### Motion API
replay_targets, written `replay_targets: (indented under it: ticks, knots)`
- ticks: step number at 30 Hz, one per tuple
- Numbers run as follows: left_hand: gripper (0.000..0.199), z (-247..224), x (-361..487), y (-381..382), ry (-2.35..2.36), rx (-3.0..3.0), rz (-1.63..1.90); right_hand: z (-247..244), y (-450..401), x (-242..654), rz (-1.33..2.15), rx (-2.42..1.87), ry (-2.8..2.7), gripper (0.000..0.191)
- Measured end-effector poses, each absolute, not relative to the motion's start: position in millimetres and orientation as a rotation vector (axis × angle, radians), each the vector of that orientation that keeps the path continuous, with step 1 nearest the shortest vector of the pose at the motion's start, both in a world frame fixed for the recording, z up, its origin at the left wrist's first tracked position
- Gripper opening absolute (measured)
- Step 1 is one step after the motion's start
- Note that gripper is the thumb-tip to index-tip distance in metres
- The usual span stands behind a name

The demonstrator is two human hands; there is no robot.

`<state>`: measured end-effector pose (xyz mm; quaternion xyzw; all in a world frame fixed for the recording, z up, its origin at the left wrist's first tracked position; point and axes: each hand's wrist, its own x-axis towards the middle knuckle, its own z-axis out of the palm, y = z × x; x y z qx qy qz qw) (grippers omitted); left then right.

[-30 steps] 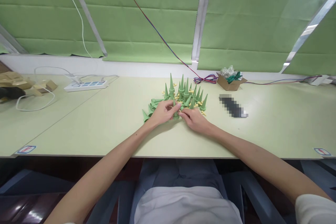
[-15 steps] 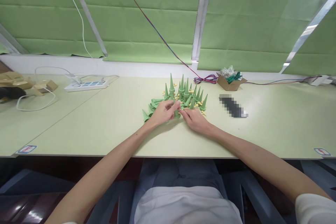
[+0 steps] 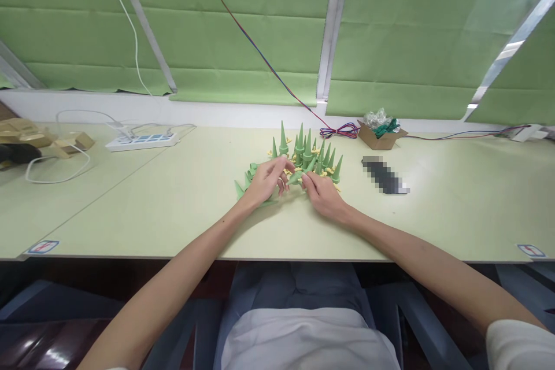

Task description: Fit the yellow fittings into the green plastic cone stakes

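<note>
Several green cones (image 3: 299, 144) with small yellow pieces stand close together on the pale table, and more green cones (image 3: 240, 189) lie at their left. My left hand (image 3: 269, 180) is in front of the lying cones, its fingers apart and curved, with nothing seen between them. Just right of it, my right hand (image 3: 323, 193) pinches a green cone (image 3: 295, 177), which is tilted with its tip toward my left hand. Part of the group is hidden behind both hands.
A small cardboard box (image 3: 376, 140) with clear and green plastic stands at the back right, near coiled wires (image 3: 342, 130). A blurred dark object (image 3: 384, 175) lies right of the cones. Further left are a power strip (image 3: 145, 141) and cardboard pieces (image 3: 73, 143).
My left hand has opened and let go of the upright cone that was between both hands. In my right hand the cone now lies tilted to the left.
</note>
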<state>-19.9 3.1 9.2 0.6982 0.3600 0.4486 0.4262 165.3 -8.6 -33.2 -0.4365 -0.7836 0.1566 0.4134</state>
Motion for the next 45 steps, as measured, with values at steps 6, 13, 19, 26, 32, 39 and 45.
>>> replay_targets:
  ticks: [6, 13, 19, 26, 32, 39, 45]
  knots:
    - [0.04, 6, -21, 6, 0.99, 1.82, 1.145, -29, -13, 165, 0.414, -1.052, -1.853, 0.035]
    - [0.047, 6, -23, 4, 0.975, 1.93, 0.943, -28, -16, 166, 0.534, -0.974, -1.827, 0.037]
    - [0.044, 9, -22, -1, 0.97, 1.944, 0.94, -28, -16, 167, 0.532, -0.965, -1.847, 0.041]
    - [0.038, 10, -23, -1, 0.978, 2.019, 0.958, -28, -16, 167, 0.71, -0.94, -1.753, 0.05]
    - [0.033, 1, -24, 6, 0.936, 2.073, 1.026, -27, -15, 166, 0.896, -0.924, -1.675, 0.054]
    - [0.038, -2, -24, 9, 0.941, 2.084, 1.031, -23, -16, 163, 1.029, -0.907, -1.592, 0.054]
    - [0.038, 4, -21, 6, 0.991, 2.041, 1.06, -25, -15, 163, 0.966, -0.89, -1.592, 0.047]
